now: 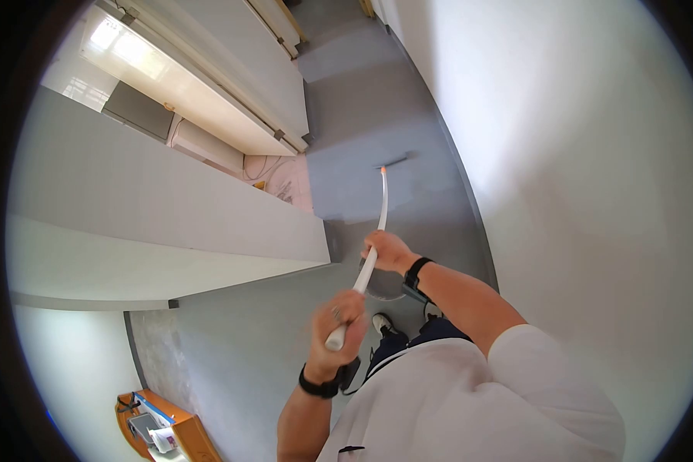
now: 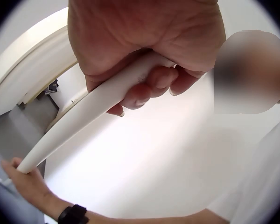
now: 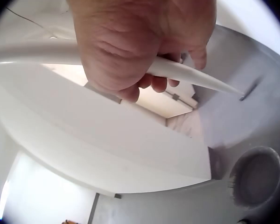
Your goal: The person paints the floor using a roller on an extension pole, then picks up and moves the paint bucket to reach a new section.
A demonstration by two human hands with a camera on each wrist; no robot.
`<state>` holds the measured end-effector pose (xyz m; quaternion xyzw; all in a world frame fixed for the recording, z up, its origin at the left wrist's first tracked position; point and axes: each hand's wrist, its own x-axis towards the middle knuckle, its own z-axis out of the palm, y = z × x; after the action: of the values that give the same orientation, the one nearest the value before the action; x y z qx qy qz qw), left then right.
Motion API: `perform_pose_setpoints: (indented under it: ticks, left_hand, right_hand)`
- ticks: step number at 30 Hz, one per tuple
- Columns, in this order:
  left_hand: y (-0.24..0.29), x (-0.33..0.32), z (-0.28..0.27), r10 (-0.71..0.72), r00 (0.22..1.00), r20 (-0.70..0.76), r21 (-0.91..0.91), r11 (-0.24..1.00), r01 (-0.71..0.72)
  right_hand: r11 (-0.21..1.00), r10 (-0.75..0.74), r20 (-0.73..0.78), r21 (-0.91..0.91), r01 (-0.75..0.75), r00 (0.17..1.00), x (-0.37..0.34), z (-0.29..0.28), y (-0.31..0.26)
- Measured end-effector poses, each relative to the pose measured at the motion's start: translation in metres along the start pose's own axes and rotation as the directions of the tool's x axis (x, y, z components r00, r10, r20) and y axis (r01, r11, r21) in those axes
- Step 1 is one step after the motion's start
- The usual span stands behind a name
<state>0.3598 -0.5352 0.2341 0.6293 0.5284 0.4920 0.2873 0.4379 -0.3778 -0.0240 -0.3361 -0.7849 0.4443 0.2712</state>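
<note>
Grey floor (image 1: 346, 100) runs away from us along a white wall (image 1: 577, 154), with a glossier patch around the roller (image 1: 397, 161). We see the roller flat on that floor at the far end of a long white pole (image 1: 366, 273), just past a doorway. Our left hand (image 1: 337, 325) is clamped round the pole's near end, and our right hand (image 1: 390, 252) is wrapped round it further down. Below, near our shoes (image 1: 383, 322), stands a bucket (image 3: 270, 158), its inside smeared grey. We judge that spot the chief risk: a step forward without looking could kick or tip it. Swinging the roller too wide to the right could smear the white wall above its dark skirting (image 1: 468, 185); drifting left could drag grey onto the pinkish doorway floor (image 1: 289, 173). The pole looks long, so a loose lower grip could let the roller skid.
</note>
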Motion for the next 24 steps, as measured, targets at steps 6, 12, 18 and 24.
perform_pose_setpoints:
  ticks: [6,12,18,24]
  left_hand:
    - [0.004,0.009,0.010,-0.038,0.989,0.142,-0.074,0.996,0.048]
    - [0.079,-0.032,-0.001,0.053,0.989,0.137,-0.144,0.989,-0.033]
    - [0.069,-0.034,0.000,-0.014,0.998,0.062,-0.217,0.976,0.027]
    - [-0.024,0.016,0.009,-0.082,0.995,0.062,-0.083,0.993,0.087]
  right_hand:
    - [1.000,0.006,-0.070,0.022,-0.005,0.998,-0.023,-0.013,-0.003]
    - [0.998,-0.065,0.019,0.003,0.065,0.998,-0.094,-0.024,-0.076]
    - [0.984,-0.161,-0.029,-0.078,0.158,0.987,-0.071,-0.010,-0.060]
    - [0.968,-0.119,-0.004,-0.225,0.115,0.993,0.012,-0.014,0.039]
